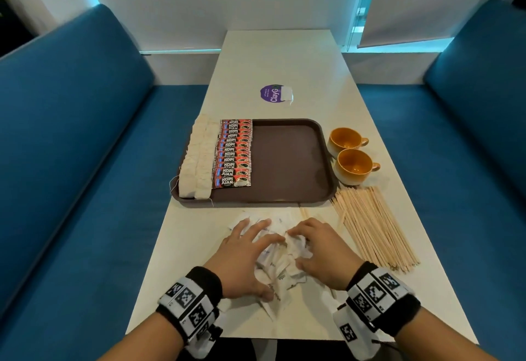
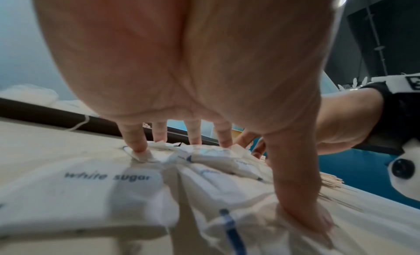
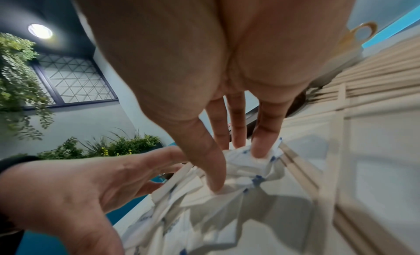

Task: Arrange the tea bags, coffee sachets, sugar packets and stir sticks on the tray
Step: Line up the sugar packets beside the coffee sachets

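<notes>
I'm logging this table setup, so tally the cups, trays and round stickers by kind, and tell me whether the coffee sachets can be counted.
Orange cups: 2
Brown tray: 1
Purple sticker: 1
Total: 4
The coffee sachets overlap too much for a sure count.

Middle of sugar packets hidden beneath both hands.
</notes>
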A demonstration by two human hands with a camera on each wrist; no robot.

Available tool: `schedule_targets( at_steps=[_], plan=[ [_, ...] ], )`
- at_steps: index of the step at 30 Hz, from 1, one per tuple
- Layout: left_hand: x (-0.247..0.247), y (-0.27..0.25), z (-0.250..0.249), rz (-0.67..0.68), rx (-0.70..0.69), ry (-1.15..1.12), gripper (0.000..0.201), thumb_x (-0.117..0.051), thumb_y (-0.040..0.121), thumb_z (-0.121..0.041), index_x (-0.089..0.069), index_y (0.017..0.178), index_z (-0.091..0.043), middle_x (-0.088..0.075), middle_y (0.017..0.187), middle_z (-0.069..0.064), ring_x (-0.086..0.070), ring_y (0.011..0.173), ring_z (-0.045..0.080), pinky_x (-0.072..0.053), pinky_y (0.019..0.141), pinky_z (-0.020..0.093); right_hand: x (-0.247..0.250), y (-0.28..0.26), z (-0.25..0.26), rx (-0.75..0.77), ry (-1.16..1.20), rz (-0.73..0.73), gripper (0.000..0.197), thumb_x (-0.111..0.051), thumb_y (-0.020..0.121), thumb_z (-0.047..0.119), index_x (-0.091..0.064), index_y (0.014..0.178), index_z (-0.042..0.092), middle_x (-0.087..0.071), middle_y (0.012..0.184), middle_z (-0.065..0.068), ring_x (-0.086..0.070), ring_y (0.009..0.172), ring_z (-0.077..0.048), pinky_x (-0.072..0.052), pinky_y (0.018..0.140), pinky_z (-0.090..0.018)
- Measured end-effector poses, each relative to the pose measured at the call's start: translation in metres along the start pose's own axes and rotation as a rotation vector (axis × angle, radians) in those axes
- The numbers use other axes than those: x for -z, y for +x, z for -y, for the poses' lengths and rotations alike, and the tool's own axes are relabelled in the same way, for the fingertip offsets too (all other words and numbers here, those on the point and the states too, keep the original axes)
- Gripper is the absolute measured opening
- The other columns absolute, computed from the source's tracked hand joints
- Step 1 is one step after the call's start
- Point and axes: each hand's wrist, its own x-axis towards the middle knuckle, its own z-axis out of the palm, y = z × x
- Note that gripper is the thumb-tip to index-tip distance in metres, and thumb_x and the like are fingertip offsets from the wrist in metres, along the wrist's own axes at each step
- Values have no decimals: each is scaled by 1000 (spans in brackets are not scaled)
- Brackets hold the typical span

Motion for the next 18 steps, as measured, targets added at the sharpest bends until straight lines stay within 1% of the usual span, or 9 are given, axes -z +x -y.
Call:
schedule_targets(
  at_steps=[3,6,8,10,12,13,15,17,18],
  plan=[
    [-1,-19,14,5,22,-22,108,-86,61,-62,-19,145,-62,7,165,-28,15,155,18,-19,124,54,-10,-2,13,43,27,18,57,-77,85,25,-57,137,32,-47,134,15,-44,122,-11,-41,109,-28],
    [-1,-34,24,9,30,-42,107,-86,62,-62,-18,145,-65,8,164,-30,16,154,15,-17,125,52,-16,-3,24,62,94,33,50,-79,83,22,-63,129,34,-50,128,19,-52,112,-7,-48,101,-26],
    [1,-40,30,8,27,-70,106,-85,63,-64,-17,145,-65,7,164,-31,15,154,13,-16,126,51,-13,-3,26,34,178,3,45,-81,82,17,-67,122,33,-53,121,17,-57,104,-4,-53,93,-26],
    [4,-42,32,-24,19,-123,102,-81,68,-68,-18,148,-63,2,164,-32,10,154,10,-15,126,50,-6,-3,22,-13,217,-73,38,-82,82,17,-69,114,33,-56,112,13,-59,96,-4,-54,86,-23],
    [8,-44,32,-126,9,-194,91,-76,76,-67,-22,149,-60,-8,163,-32,1,153,7,-17,126,48,1,-7,14,-66,196,-138,27,-84,81,23,-70,102,34,-61,100,9,-60,84,-6,-53,79,-23],
    [10,-44,32,-194,11,-228,82,-73,81,-63,-27,149,-58,-17,161,-31,-5,151,5,-20,125,46,2,-10,11,-100,188,-141,24,-86,78,28,-70,94,33,-64,91,7,-60,78,-7,-53,76,-25],
    [11,-44,32,-308,37,-278,64,-68,90,-55,-37,146,-51,-35,151,-28,-19,143,2,-29,120,43,0,-16,8,-172,181,-76,29,-92,69,35,-68,83,29,-67,78,3,-62,70,-11,-54,69,-29],
    [10,-41,34,-349,72,-290,52,-66,94,-48,-45,142,-45,-45,141,-25,-27,134,4,-34,115,41,-7,-22,7,-210,118,2,34,-93,63,38,-66,80,26,-67,78,5,-62,70,-11,-54,67,-30],
    [8,-39,34,-346,83,-287,49,-66,95,-44,-47,140,-43,-46,138,-25,-29,131,5,-35,114,39,-10,-23,6,-216,98,9,33,-91,64,39,-65,79,26,-65,80,7,-60,71,-10,-53,67,-28]
  ],
)
